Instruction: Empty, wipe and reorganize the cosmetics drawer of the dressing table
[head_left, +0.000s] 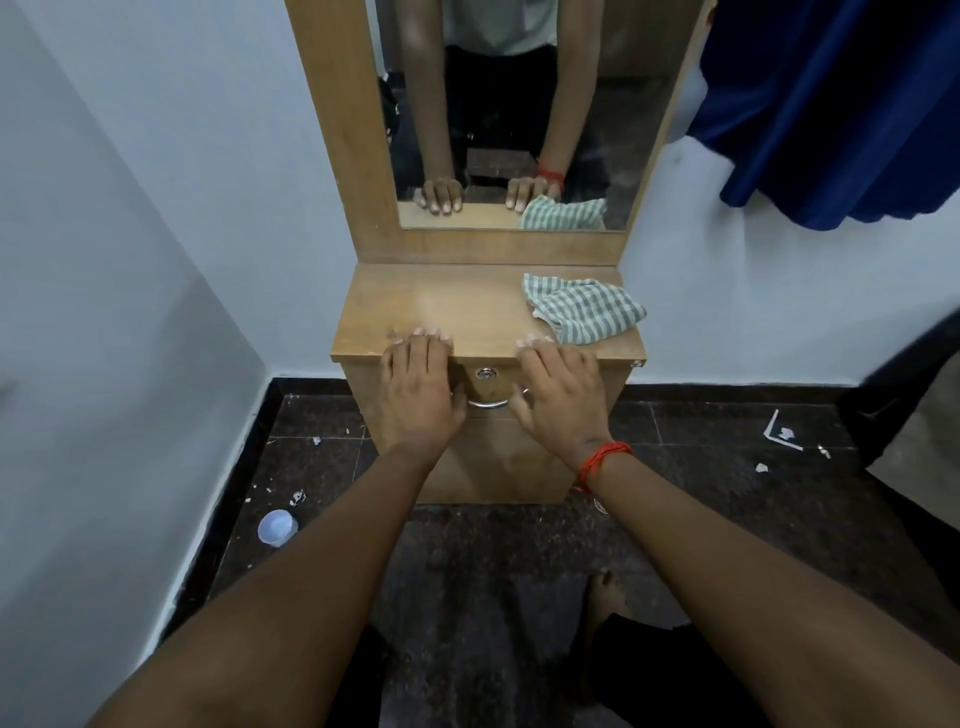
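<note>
Both grips are wide and hold nothing: left hand (418, 387) and right hand (558, 395) lie flat on the bench (457, 306) edge. The drawer (488, 387) is shut; its handle (488, 404) runs 9-to-3 between the thumbs (equally near). The cloth (584, 309) lies at 1 o'clock.

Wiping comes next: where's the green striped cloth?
Head view: the green striped cloth lies on the wooden tabletop, right side, just beyond the right hand.

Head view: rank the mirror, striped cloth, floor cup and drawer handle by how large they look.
1. mirror
2. striped cloth
3. cup on the floor and drawer handle: not ranked, because the left hand and right hand hide the handle's ends.
</note>
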